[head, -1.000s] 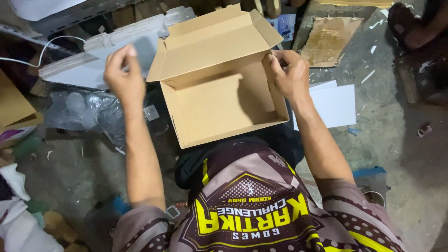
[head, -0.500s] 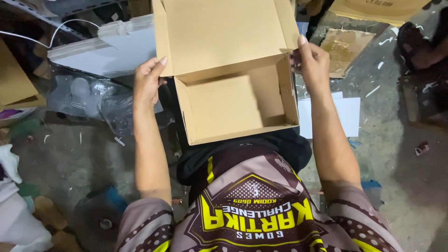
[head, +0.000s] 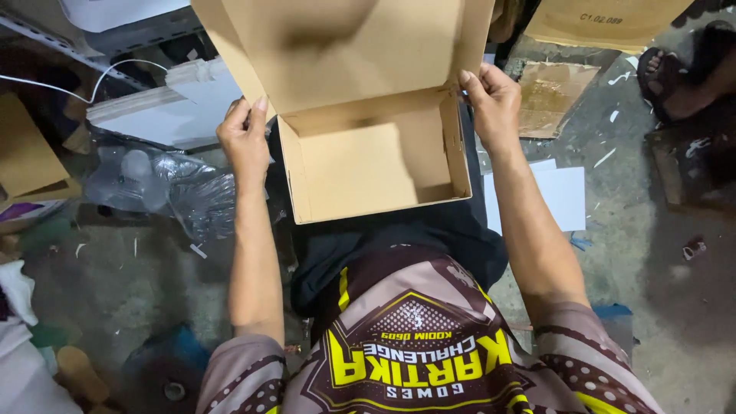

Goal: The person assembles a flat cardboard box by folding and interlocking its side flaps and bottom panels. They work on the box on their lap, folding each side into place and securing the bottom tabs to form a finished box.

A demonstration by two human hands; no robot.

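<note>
While the brown cardboard box [head: 376,157] is held open over the lap, its left back corner is pinched by the left hand [head: 245,142] and its right back corner is gripped by the right hand [head: 494,100]. Its lid flap [head: 345,46] is raised upright behind the empty tray. Crumpled clear plastic [head: 165,188] is seen left of it, white sheets [head: 563,195] to the right.

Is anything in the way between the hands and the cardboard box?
No. The left hand and right hand already touch the open cardboard box at its two sides, with nothing visible between them.
</note>
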